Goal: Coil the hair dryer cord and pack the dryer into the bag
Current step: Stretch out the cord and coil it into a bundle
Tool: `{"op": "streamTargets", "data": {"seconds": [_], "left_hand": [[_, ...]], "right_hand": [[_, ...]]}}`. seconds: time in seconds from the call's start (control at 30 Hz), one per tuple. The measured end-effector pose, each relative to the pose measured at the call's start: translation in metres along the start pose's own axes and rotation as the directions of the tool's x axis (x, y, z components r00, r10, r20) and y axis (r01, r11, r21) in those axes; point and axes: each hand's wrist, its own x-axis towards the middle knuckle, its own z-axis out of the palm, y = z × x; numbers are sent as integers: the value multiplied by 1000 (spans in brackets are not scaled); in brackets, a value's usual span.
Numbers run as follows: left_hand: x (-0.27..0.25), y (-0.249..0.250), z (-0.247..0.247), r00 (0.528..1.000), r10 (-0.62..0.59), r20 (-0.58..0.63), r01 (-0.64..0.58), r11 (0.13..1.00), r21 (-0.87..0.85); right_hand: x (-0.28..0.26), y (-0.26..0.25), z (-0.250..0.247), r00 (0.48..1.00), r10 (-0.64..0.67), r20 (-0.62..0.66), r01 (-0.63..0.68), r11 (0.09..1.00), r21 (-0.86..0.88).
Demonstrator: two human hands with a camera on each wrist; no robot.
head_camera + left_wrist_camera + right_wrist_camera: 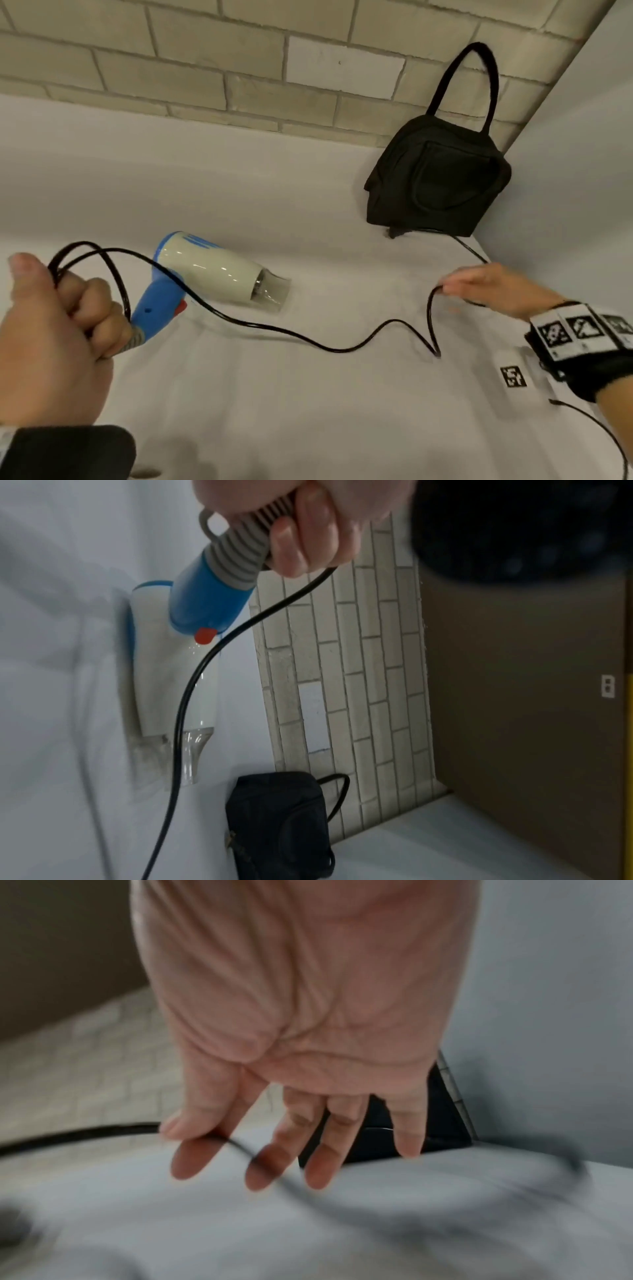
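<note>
The hair dryer (212, 270), white-bodied with a blue handle and a clear nozzle, lies on its side on the white cloth. My left hand (78, 301) grips the grey ribbed end of the handle (236, 553) together with loops of the black cord (308, 337). From there the cord trails right across the cloth to my right hand (455, 286), which pinches it between thumb (174, 1125) and forefinger, the other fingers straight. The black bag (438, 181) stands in the back right corner with its strap up. The cord's far end runs on toward the bag, and its plug is hidden.
A brick wall (205, 78) closes the back and a plain white wall (582, 171) the right side. A small printed marker tag (512, 376) lies on the cloth (308, 411) near my right wrist. A thin wire (599, 428) hangs from the wrist band.
</note>
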Motion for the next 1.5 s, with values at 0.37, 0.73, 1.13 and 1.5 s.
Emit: {"op": "streamTargets", "data": {"seconds": [0.37, 0.73, 1.13, 1.5], "left_hand": [[-42, 26, 111, 992, 88, 88, -90, 996, 26], [-50, 23, 110, 947, 26, 320, -33, 999, 15], [-56, -1, 138, 819, 120, 561, -309, 916, 255], [-58, -20, 143, 804, 123, 582, -422, 807, 412]], "right_hand": [[-39, -32, 18, 935, -263, -236, 225, 958, -176], [14, -133, 155, 906, -393, 157, 410, 907, -97], [-26, -143, 171, 831, -555, -22, 553, 831, -62], [-70, -132, 147, 851, -477, -220, 473, 878, -73]]}}
